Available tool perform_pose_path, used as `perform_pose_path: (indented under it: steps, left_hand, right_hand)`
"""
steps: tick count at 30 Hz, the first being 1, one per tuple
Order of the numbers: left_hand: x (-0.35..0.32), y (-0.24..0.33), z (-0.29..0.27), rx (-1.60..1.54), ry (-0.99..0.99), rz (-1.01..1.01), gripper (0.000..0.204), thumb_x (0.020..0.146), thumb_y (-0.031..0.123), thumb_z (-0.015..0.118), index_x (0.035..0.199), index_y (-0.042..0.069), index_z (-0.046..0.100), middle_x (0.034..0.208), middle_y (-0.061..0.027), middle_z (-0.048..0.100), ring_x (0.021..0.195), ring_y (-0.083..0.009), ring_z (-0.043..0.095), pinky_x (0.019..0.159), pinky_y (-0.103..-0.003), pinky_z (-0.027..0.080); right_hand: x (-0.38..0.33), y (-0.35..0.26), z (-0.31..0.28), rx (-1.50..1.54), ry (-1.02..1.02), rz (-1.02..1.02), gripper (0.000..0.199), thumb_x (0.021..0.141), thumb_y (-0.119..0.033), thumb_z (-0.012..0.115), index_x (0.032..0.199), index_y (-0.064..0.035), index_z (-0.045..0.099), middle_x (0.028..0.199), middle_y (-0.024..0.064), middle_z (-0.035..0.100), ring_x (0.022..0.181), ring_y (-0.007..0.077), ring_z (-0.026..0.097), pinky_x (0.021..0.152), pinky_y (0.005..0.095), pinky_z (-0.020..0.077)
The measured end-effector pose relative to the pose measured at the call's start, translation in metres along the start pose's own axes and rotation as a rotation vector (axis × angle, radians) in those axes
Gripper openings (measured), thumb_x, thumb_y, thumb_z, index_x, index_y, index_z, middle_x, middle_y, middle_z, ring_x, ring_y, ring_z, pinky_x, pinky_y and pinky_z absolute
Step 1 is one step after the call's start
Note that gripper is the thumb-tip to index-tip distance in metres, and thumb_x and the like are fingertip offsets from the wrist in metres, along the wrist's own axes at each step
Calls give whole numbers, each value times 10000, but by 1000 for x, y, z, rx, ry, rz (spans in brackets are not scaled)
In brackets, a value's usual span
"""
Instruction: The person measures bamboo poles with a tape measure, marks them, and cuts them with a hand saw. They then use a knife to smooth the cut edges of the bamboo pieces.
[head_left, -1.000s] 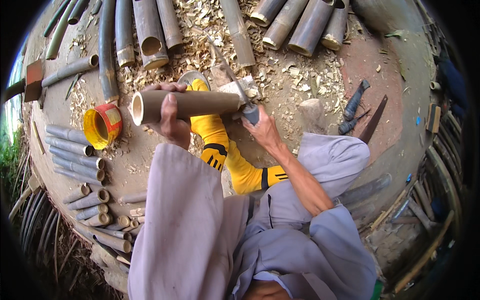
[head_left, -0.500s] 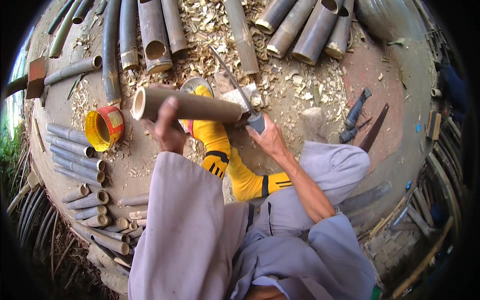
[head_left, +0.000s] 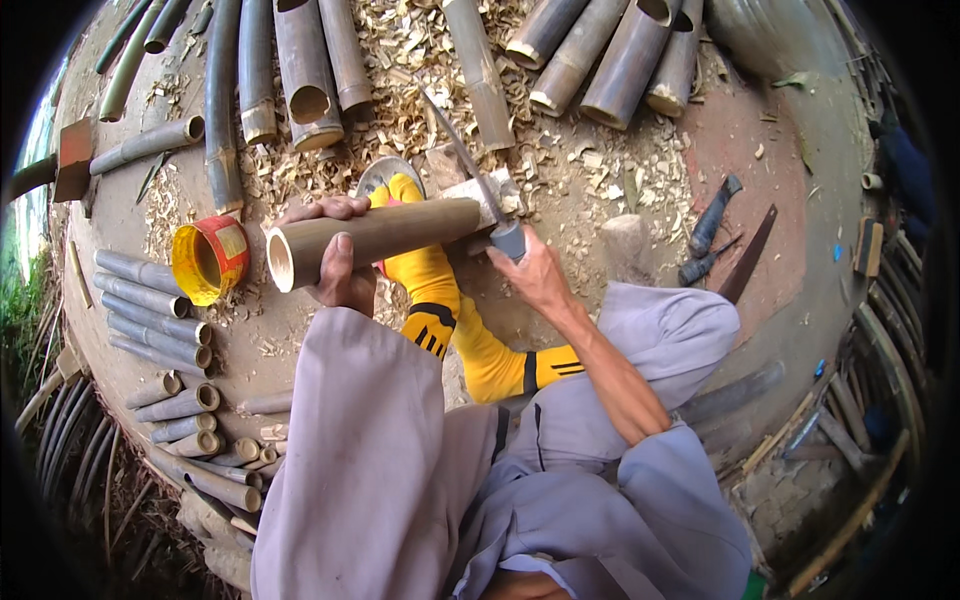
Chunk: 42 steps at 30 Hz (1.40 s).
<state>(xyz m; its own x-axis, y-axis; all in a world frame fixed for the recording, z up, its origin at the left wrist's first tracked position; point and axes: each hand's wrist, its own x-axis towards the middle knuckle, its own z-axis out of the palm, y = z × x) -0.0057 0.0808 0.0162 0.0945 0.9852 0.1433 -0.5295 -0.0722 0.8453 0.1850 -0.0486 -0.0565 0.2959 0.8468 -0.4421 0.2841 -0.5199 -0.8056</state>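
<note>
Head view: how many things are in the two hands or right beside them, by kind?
Tan hollow bamboo tube, gripped by left hand: 1
Long-bladed knife with grey handle, in right hand: 1
Yellow round tin with red band, lying open beside the tube: 1
Total: 3

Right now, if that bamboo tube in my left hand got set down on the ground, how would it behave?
The bamboo tube is round and smooth, so it would probably roll. Its open end shows a hollow core, so it is likely light for its size. It looks stiff; the left hand grips it without bending it.
</note>
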Motion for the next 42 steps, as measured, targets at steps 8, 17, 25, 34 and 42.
perform_pose_path:
  steps: [8,17,25,34,42]
  left_hand:
    - [-6,6,-19,128,-101,37,482,726,179,746,1076,28,449,904,-163,583,900,-291,578,873,-452,468]
    - [-5,17,-44,361,-206,41,549,643,278,718,1062,-4,500,978,-168,521,936,-287,523,858,-433,449]
    - [14,31,4,142,256,-230,519,675,141,675,1128,-14,475,973,-157,586,912,-288,575,887,-454,453]
    - [0,8,6,33,232,-14,439,742,144,624,1134,100,432,929,-87,521,860,-248,539,904,-453,431]
    - [-7,10,10,128,-55,93,446,754,124,640,1140,83,420,944,-117,518,932,-265,524,919,-457,412]
  right_hand:
    - [-26,-27,2,112,161,-361,372,800,-266,719,961,2,517,788,155,662,688,262,675,588,331,541]
    - [-33,-59,-17,136,92,-253,353,806,-266,712,930,4,521,773,163,664,658,281,676,579,363,528]
    - [-7,8,6,-53,-92,-5,381,845,-304,668,1026,-2,523,868,192,667,770,294,681,665,384,544]
    - [-44,-77,-27,56,268,-419,421,875,-297,633,1107,16,473,828,188,658,767,294,688,618,354,546]
    - [-18,-23,-1,-63,-51,-31,432,858,-336,650,1050,17,489,824,220,669,796,355,675,625,396,544]
